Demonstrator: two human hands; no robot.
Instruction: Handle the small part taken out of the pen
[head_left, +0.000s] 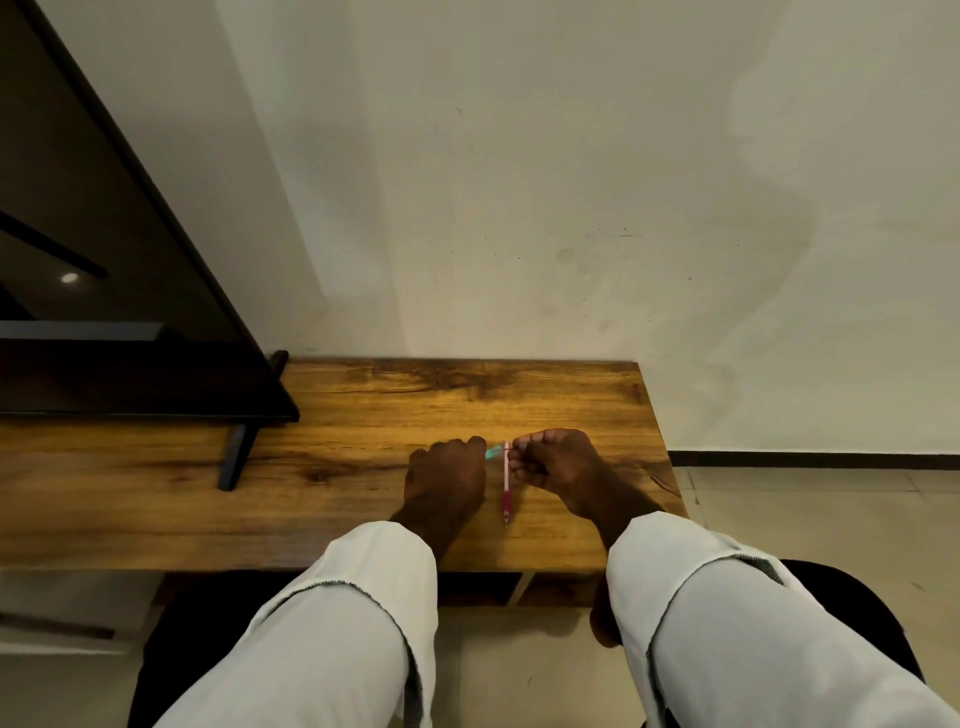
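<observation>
Left hand (447, 475) clenched around teal piece (491, 453); right hand (553, 462) pinching pink pen (506, 483). No readable writing. Wooden surface (363, 499), white wall (519, 182), dark monitor (104, 260) far left.

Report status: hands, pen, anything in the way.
Right hand pinches pink pen near its top. Left hand holds small teal piece beside it. Monitor stand off left, clear.

Pink pen (506, 486), teal piece (491, 453), brown wood-grain table (363, 499)

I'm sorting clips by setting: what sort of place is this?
Probably a home or office room: a wooden table against a plain wall, a dark flat screen on it, and a pink pen between the hands.
</observation>
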